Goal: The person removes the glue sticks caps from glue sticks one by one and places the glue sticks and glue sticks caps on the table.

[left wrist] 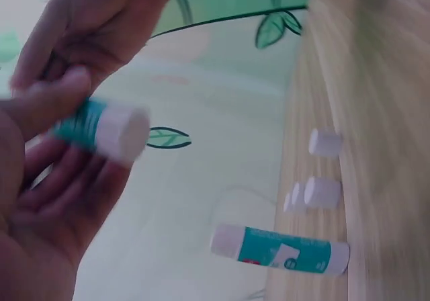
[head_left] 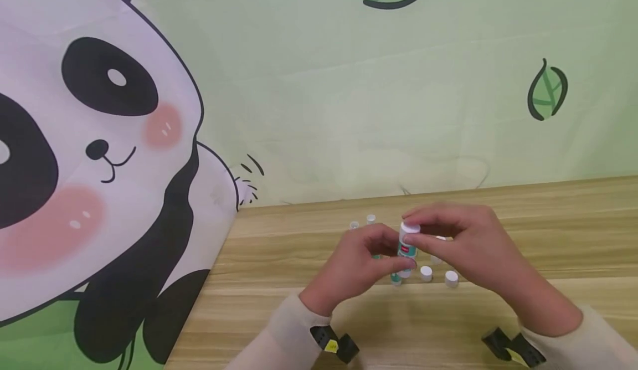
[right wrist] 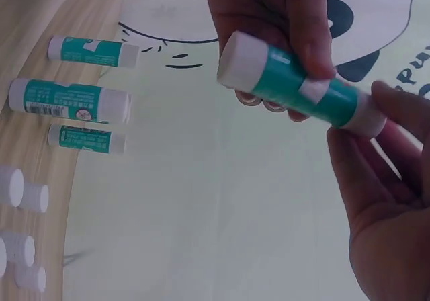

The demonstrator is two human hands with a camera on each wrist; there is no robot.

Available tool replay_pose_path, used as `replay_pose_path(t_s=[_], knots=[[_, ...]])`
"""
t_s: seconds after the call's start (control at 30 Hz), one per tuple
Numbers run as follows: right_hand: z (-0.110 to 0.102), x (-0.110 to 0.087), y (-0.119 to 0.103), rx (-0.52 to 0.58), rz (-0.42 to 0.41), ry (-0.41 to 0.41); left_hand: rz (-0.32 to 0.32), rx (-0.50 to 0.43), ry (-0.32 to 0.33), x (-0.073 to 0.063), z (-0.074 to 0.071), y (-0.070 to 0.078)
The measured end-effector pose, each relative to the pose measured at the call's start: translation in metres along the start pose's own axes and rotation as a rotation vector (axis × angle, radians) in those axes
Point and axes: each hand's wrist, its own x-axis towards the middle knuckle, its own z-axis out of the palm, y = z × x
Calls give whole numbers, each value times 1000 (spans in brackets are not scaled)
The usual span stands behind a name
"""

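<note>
Between both hands a glue stick (head_left: 407, 248) with a teal label and white ends is held upright, raised above the table. My left hand (head_left: 356, 262) grips its labelled body, thumb across the front. With thumb and fingertips, my right hand (head_left: 468, 242) pinches the white top end (right wrist: 366, 117). The white bottom end (left wrist: 124, 134) points away from the right hand, blurred in the left wrist view. Just below the hands stands another glue stick (left wrist: 289, 250), partly covered by the left hand in the head view.
Several white caps (head_left: 451, 279) stand on the wooden table (head_left: 279, 325), right of the held stick. Upright glue sticks (right wrist: 70, 101) are grouped behind the left hand, two of their tops (head_left: 371, 219) showing. A panda-printed cloth (head_left: 319, 93) hangs behind the table.
</note>
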Motion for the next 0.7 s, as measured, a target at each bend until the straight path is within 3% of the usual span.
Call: replay_pose_path(t_s=[0.17, 0.33, 0.5, 0.6, 0.7], knots=[[6, 1, 1, -39, 64, 60, 20, 224, 153, 0, 7, -1], [10, 0, 2, -118, 25, 91, 80, 332, 175, 1, 11, -4], [7, -1, -2, -173, -1, 74, 37, 229, 95, 1, 9, -5], [2, -2, -4, -144, -6, 6, -11, 69, -15, 1, 4, -6], [-5, -3, -7, -64, -10, -96, -30, -80, -165, 0, -1, -6]])
